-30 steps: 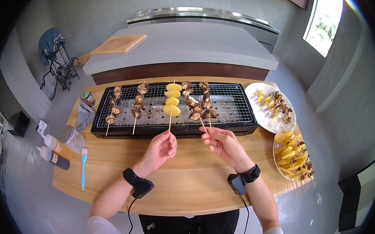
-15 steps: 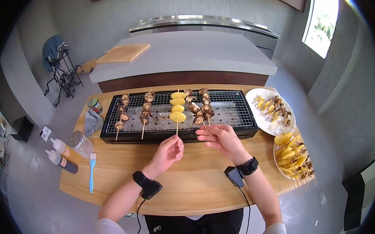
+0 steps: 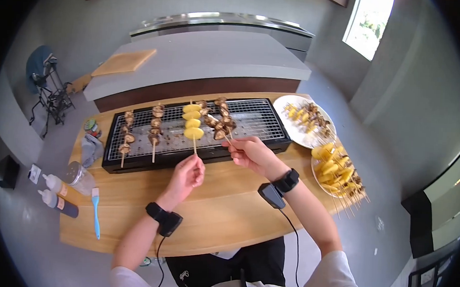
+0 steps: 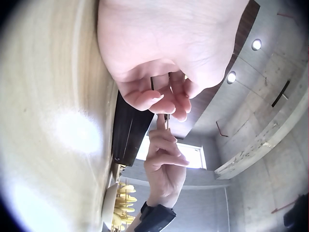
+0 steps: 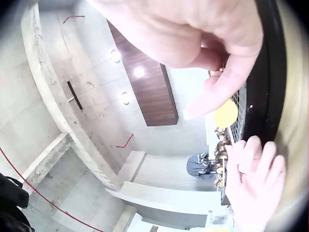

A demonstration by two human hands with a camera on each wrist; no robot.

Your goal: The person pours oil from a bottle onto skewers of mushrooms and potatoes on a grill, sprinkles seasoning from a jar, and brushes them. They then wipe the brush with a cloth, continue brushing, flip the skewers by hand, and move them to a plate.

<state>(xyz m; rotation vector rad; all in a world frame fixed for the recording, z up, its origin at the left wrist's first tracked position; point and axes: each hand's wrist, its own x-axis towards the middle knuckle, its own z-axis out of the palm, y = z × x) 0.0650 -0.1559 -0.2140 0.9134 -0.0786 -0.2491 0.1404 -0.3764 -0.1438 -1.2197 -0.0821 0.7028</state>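
My left hand (image 3: 182, 178) pinches the bare stick end of a skewer of yellow slices (image 3: 192, 123), which lies across the grill's wire rack. Beside it, the fingers of my right hand (image 3: 254, 156) pinch the stick of a slanting mushroom skewer (image 3: 220, 134). Another mushroom skewer (image 3: 224, 109) lies right against that one, their lower ends close together. Both hands are at the near edge of the black grill (image 3: 271, 144). In the left wrist view, curled fingers hide most of the stick.
Two more mushroom skewers (image 3: 156, 124) lie on the rack's left. A white plate (image 3: 287, 135) and a bowl of skewers (image 3: 317, 185) stand at the right. Sauce bottles (image 3: 59, 203), a jar (image 3: 80, 178), a grey cloth (image 3: 90, 151) and a blue brush (image 3: 96, 213) are at the left.
The head view has shifted, so the whole scene sits differently in it. Both hands have kept to the same skewer ends, with small finger movements in the right hand.
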